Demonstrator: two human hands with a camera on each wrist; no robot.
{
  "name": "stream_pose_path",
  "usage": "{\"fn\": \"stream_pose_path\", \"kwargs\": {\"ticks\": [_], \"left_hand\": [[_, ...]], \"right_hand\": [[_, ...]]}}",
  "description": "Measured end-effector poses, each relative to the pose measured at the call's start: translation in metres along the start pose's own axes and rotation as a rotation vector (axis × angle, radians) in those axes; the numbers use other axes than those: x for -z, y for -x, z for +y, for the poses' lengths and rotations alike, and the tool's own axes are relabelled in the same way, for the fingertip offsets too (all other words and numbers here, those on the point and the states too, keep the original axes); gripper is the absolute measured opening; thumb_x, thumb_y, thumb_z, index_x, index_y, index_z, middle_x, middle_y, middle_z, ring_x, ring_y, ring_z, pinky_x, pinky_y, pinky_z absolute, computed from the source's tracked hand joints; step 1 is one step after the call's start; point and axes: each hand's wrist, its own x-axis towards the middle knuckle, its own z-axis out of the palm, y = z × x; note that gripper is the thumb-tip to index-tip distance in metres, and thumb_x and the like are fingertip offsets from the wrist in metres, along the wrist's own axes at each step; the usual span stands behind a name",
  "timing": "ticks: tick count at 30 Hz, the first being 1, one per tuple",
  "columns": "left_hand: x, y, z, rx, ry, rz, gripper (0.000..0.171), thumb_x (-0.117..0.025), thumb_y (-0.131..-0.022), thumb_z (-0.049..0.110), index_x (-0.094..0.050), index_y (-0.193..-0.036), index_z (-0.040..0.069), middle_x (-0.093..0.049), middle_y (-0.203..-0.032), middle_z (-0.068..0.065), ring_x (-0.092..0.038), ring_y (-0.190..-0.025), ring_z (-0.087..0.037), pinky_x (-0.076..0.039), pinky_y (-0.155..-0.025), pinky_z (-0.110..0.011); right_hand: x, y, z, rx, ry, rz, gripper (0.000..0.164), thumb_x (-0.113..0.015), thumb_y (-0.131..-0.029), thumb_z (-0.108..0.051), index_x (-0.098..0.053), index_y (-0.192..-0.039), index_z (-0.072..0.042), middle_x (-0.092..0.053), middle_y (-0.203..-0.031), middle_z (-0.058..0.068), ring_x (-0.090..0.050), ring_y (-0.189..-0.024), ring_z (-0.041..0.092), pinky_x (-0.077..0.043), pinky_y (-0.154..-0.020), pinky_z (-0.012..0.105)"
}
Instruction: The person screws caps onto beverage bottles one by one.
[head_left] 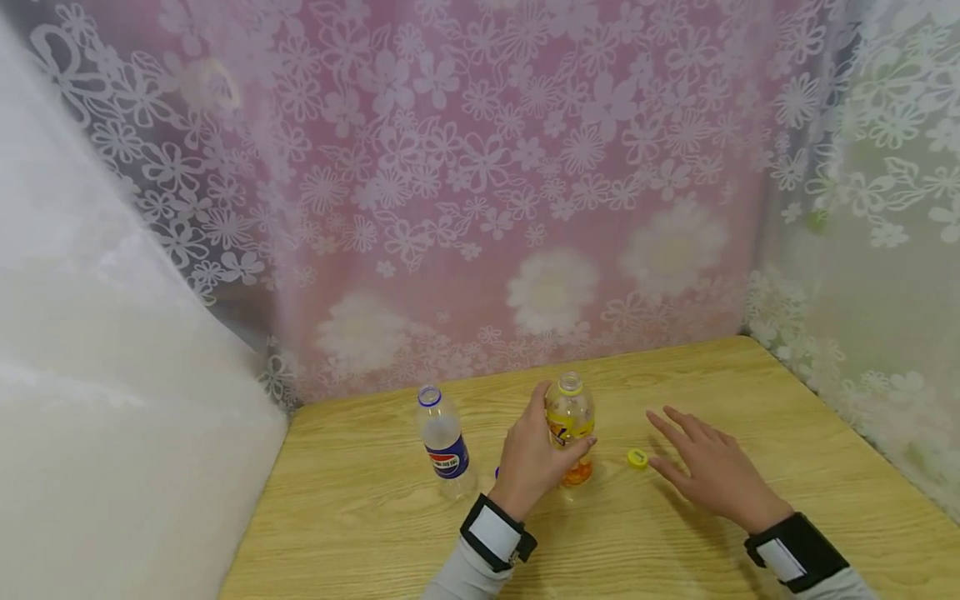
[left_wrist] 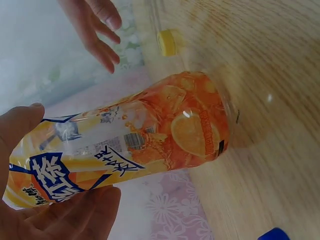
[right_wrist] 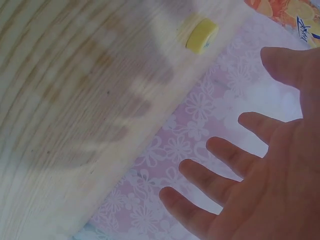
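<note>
Treat the orange-labelled tea bottle (left_wrist: 165, 125) as light, judging by its clear, seemingly empty body: thin, springy plastic, likely slick along the printed label, easily dented by a hard squeeze yet hardly fragile. Take hold round the upper label, as in the left hand (head_left: 529, 460), with thumb and fingers curled on opposite sides, leaving the uncapped mouth free. Find it upright between the left and right edges of the table (head_left: 345, 533), toward the far edge. Pinch the yellow cap (head_left: 637, 459), small and presumably stiff, by its sides; look toward the right edge, just beside the thumb of the right hand (head_left: 708, 473), spread wide and holding nothing. Toward the left edge, note an uncapped Pepsi bottle (head_left: 447, 458), upright, and a blue cap (left_wrist: 275, 234) partly hidden behind the left hand.
</note>
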Motion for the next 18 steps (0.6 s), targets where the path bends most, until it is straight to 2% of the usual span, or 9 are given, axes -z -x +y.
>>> {"fn": "stream_pose_path", "kwargs": {"ticks": [4,6,9,12,15,18], "left_hand": [[0.007,0.005,0.001,-0.011,0.009,0.006,0.093,-0.078,-0.083,0.058,-0.032,-0.157,0.024,-0.064,-0.131,0.003,-0.067,-0.110,-0.011,-0.057,-0.085,-0.029],[0.015,0.010,0.004,-0.018,0.013,0.013,0.093,-0.079,-0.083,0.057,-0.033,-0.157,0.024,-0.065,-0.130,0.003,-0.067,-0.109,-0.010,-0.057,-0.083,-0.029],[0.031,0.023,0.009,-0.037,0.022,0.001,0.092,-0.079,-0.082,0.058,-0.035,-0.155,0.026,-0.066,-0.127,0.004,-0.067,-0.102,-0.006,-0.056,-0.078,-0.024],[0.048,0.039,0.013,-0.065,0.026,-0.041,0.090,-0.079,-0.082,0.058,-0.036,-0.154,0.027,-0.066,-0.125,0.003,-0.065,-0.095,-0.004,-0.054,-0.073,-0.021],[0.063,0.056,0.015,-0.091,0.010,-0.087,0.090,-0.080,-0.081,0.057,-0.035,-0.154,0.029,-0.064,-0.129,0.006,-0.064,-0.101,-0.003,-0.055,-0.078,-0.022],[0.074,0.067,0.017,-0.115,0.011,-0.110,0.090,-0.080,-0.081,0.056,-0.034,-0.154,0.030,-0.061,-0.131,0.009,-0.064,-0.109,-0.003,-0.056,-0.085,-0.026]], "right_hand": [[-0.005,-0.005,-0.003,0.009,-0.006,-0.019,0.066,-0.071,-0.095,-0.040,-0.050,-0.150,-0.011,-0.051,-0.146,0.024,-0.056,-0.123,0.049,-0.044,-0.090,0.070],[-0.009,-0.009,-0.004,0.007,-0.015,-0.060,0.065,-0.074,-0.093,-0.037,-0.053,-0.147,-0.009,-0.056,-0.141,0.023,-0.060,-0.117,0.048,-0.048,-0.086,0.067],[-0.015,-0.016,-0.007,0.004,-0.029,-0.149,0.063,-0.079,-0.089,-0.033,-0.058,-0.142,-0.007,-0.062,-0.133,0.021,-0.064,-0.108,0.044,-0.052,-0.082,0.062],[-0.020,-0.023,-0.009,0.022,-0.063,-0.209,0.062,-0.082,-0.086,-0.027,-0.059,-0.140,-0.005,-0.063,-0.129,0.018,-0.065,-0.106,0.039,-0.055,-0.082,0.057],[-0.023,-0.028,-0.013,0.067,-0.096,-0.205,0.058,-0.082,-0.085,-0.018,-0.061,-0.137,-0.004,-0.064,-0.125,0.015,-0.066,-0.103,0.033,-0.057,-0.081,0.050],[-0.025,-0.031,-0.017,0.099,-0.108,-0.201,0.046,-0.082,-0.084,-0.010,-0.067,-0.127,-0.005,-0.062,-0.112,0.007,-0.062,-0.093,0.021,-0.055,-0.075,0.040]]}}
